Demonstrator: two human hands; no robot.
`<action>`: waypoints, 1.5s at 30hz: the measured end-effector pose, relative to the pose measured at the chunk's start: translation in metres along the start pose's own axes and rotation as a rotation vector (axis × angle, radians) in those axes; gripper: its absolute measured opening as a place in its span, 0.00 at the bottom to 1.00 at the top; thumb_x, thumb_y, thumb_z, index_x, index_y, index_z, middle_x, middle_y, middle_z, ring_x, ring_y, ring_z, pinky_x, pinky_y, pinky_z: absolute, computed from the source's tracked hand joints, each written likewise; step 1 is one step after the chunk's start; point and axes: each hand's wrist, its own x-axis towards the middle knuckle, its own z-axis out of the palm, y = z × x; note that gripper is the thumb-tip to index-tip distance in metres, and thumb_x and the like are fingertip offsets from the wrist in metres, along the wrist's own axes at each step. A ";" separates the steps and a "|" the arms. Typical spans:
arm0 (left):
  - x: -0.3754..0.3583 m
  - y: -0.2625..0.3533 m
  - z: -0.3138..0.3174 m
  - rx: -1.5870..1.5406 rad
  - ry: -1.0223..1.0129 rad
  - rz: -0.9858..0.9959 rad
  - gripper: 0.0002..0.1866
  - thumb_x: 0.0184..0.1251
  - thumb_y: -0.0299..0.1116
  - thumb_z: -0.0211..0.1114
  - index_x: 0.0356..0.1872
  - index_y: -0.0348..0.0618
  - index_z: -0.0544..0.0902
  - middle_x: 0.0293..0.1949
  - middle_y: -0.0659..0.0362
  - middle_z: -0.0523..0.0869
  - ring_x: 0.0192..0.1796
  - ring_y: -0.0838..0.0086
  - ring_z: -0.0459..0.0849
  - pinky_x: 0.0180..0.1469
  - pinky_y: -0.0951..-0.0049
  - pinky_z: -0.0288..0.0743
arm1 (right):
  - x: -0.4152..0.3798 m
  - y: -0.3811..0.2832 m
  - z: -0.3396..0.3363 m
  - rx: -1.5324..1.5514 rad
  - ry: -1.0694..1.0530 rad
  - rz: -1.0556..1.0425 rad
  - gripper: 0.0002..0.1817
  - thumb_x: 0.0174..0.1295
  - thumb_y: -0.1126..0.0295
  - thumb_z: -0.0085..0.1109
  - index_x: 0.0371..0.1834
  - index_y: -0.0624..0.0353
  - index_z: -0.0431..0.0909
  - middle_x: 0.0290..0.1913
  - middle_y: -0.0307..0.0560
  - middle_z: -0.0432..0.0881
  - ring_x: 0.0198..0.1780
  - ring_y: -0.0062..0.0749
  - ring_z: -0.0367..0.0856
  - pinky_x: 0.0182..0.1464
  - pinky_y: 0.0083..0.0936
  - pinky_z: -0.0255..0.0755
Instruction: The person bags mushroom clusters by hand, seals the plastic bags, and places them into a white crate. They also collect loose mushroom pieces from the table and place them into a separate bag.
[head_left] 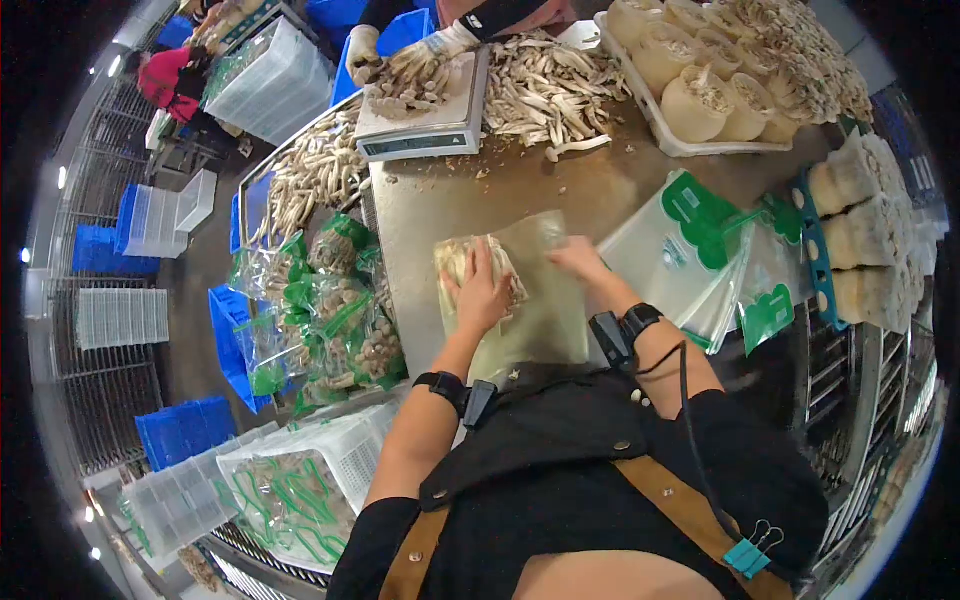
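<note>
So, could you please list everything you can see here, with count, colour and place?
Bag of mushrooms: one, clear, on the steel table, under both hands.
Steel table: one, grey, centre.
Scale: one, white, far end of the table, mushrooms on it.
Loose mushrooms: a pile, pale, beside the scale.
Empty bags: a stack, clear with green print, right of the hands.
Mushroom blocks: many, cream, white tray at the far right.
Filled bags: several, clear and green, in a blue crate at left.
Co-worker's gloved hand: one, white, over the scale.
Left hand: pressing on the bag.
Right hand: at the bag's right edge.
</note>
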 end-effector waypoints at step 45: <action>-0.049 0.139 -0.010 -0.436 -0.344 0.339 0.39 0.53 0.33 0.68 0.67 0.47 0.61 0.65 0.47 0.60 0.60 0.52 0.70 0.58 0.62 0.69 | -0.104 0.098 -0.103 -0.059 0.362 -0.251 0.08 0.53 0.71 0.61 0.33 0.63 0.81 0.28 0.48 0.78 0.30 0.31 0.77 0.33 0.27 0.70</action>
